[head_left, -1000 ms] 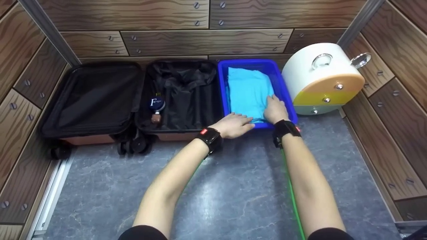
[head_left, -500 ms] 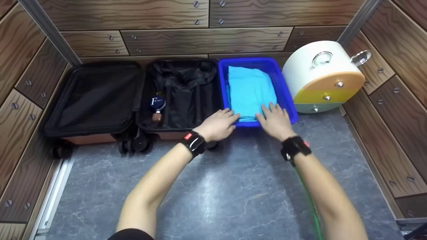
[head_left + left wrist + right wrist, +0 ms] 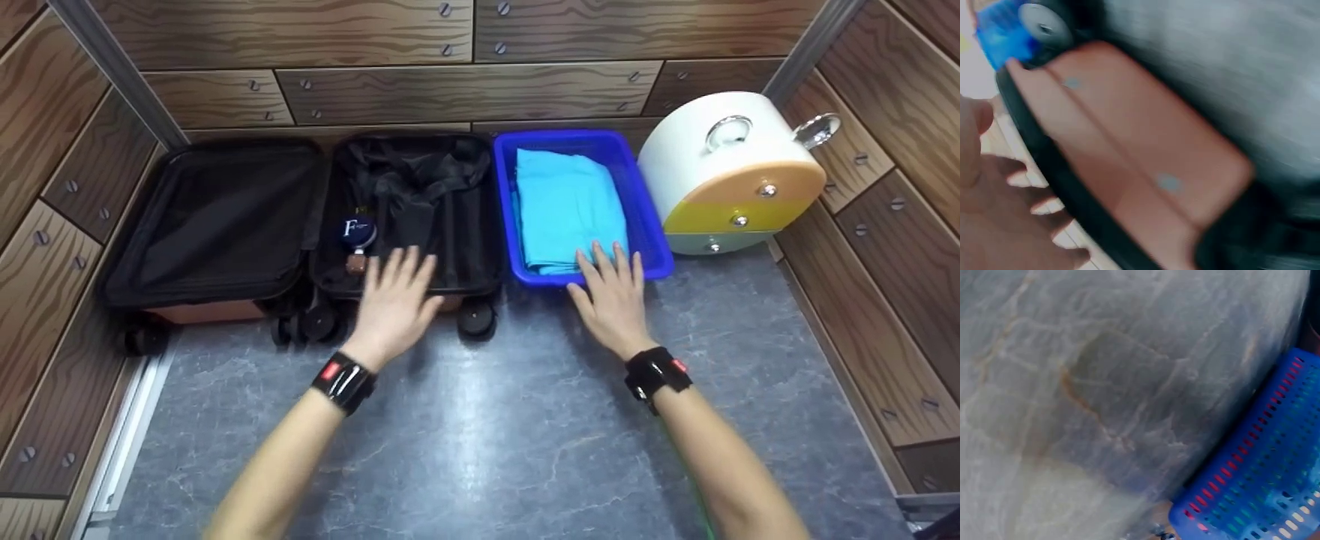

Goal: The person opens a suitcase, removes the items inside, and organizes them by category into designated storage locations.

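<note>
In the head view a folded light-blue cloth [image 3: 570,206] lies inside a blue plastic basket [image 3: 651,225]. My right hand [image 3: 616,304] is over the basket's front rim with its fingers spread, holding nothing; whether the fingertips touch the cloth I cannot tell. My left hand [image 3: 394,304], fingers straight and apart, hovers over the front edge of an opened suitcase [image 3: 420,217] with black lining. Just ahead of that hand, in the suitcase, lie a round dark-blue item marked F [image 3: 358,232] and a small brown piece [image 3: 357,263]. The left wrist view shows the suitcase's rose-coloured side [image 3: 1129,140].
The suitcase's other half [image 3: 217,225] lies at the left, with wheels [image 3: 319,322] along the front. Right of the basket stands a white rounded drawer box [image 3: 735,176] with coloured drawers and a raised mirror-like piece [image 3: 817,130]. Wood-patterned walls enclose the grey marbled surface [image 3: 480,435].
Both hands have drawn away from the cloth's front edge. My left hand has moved left from the basket to the suitcase; my right hand has opened and pulled back slightly.
</note>
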`<state>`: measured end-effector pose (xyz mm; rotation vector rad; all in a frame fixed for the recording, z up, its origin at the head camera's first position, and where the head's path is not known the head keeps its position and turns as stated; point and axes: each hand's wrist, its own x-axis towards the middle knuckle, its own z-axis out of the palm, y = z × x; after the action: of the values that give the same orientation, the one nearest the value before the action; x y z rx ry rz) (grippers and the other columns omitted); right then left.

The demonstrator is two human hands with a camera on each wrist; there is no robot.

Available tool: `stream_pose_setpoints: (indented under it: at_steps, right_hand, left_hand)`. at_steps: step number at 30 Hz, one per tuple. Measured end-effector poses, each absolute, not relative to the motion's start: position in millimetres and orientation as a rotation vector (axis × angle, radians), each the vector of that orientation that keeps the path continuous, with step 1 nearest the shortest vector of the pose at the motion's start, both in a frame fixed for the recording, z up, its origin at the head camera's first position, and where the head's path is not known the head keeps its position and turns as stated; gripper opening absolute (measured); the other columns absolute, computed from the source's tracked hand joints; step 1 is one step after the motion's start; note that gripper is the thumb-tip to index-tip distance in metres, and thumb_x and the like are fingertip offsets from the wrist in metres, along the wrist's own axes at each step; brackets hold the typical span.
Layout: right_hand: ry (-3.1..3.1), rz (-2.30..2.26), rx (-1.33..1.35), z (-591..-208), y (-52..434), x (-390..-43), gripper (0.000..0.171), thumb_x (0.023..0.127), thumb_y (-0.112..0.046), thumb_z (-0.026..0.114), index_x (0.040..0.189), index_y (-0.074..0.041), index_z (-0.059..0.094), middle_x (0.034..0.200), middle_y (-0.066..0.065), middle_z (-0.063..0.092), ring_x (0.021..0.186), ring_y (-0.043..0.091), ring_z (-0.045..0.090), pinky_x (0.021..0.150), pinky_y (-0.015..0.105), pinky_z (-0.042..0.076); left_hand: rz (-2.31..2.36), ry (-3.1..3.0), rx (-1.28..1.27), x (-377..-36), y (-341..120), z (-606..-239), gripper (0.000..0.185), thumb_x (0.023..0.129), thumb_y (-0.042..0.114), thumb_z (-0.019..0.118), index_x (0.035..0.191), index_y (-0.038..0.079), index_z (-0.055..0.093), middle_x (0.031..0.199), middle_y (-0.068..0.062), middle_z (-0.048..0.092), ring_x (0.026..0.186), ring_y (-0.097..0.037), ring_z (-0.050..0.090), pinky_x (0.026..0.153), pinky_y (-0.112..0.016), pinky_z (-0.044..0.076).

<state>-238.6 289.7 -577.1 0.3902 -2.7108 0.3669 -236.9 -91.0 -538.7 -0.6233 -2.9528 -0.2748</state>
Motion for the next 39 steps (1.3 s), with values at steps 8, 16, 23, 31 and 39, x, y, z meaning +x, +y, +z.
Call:
stream_pose_setpoints:
  at_steps: [8, 16, 23, 31, 39]
  right_hand:
    - [-2.686, 0.400, 0.440, -580.1, 292.4, -244.4, 0.055, 0.107, -0.046, 0.043, 0.154, -0.018, 0.048, 0.163, 0.012, 0.035, 0.154, 0.039, 0.014, 0.121, 0.063, 0.002]
    - [-2.681, 0.431, 0.471, -578.3, 292.1, -260.5, 0.055, 0.107, -0.047, 0.044, 0.153, -0.018, 0.049, 0.162, 0.014, 0.036, 0.154, 0.040, 0.014, 0.121, 0.061, 0.002]
    - [-2.757, 0.429, 0.469, -569.1, 294.2, -269.7, 0.058, 0.108, -0.049, 0.040, 0.156, -0.016, 0.045, 0.164, 0.015, 0.032, 0.154, 0.040, 0.011, 0.122, 0.058, 0.001]
    - [-2.694, 0.301, 0.431, -507.1, 319.5, -296.9, 0.052, 0.109, -0.033, 0.042, 0.153, -0.006, 0.045, 0.161, 0.023, 0.033, 0.152, 0.044, 0.016, 0.123, 0.056, 0.004]
    - [-2.664, 0.167, 0.080, -409.9, 376.3, -330.5, 0.053, 0.109, -0.025, 0.032, 0.157, -0.003, 0.035, 0.164, 0.026, 0.023, 0.153, 0.044, 0.011, 0.124, 0.052, -0.004]
  left_hand:
    - [-0.368, -2.766, -0.449, -229.1, -129.7, -565.7, 0.053, 0.107, 0.042, 0.048, 0.149, 0.011, 0.053, 0.154, -0.016, 0.048, 0.148, -0.037, 0.033, 0.122, -0.059, 0.005]
    - [-0.440, -2.627, -0.443, -233.5, -131.0, -578.6, 0.045, 0.105, 0.034, 0.052, 0.143, 0.011, 0.061, 0.145, -0.013, 0.058, 0.140, -0.036, 0.045, 0.123, -0.055, 0.011]
    - [-0.450, -2.604, -0.456, -233.9, -130.7, -581.9, 0.044, 0.106, 0.034, 0.049, 0.142, 0.012, 0.061, 0.144, -0.011, 0.059, 0.135, -0.036, 0.049, 0.123, -0.053, 0.012]
    - [-0.468, -2.590, -0.466, -232.1, -133.4, -585.2, 0.044, 0.107, 0.035, 0.048, 0.143, 0.013, 0.061, 0.145, -0.010, 0.058, 0.133, -0.035, 0.051, 0.122, -0.054, 0.014]
    - [-0.458, -2.579, -0.482, -233.8, -132.3, -585.2, 0.044, 0.106, 0.034, 0.051, 0.142, 0.012, 0.062, 0.145, -0.011, 0.059, 0.130, -0.035, 0.053, 0.119, -0.057, 0.021]
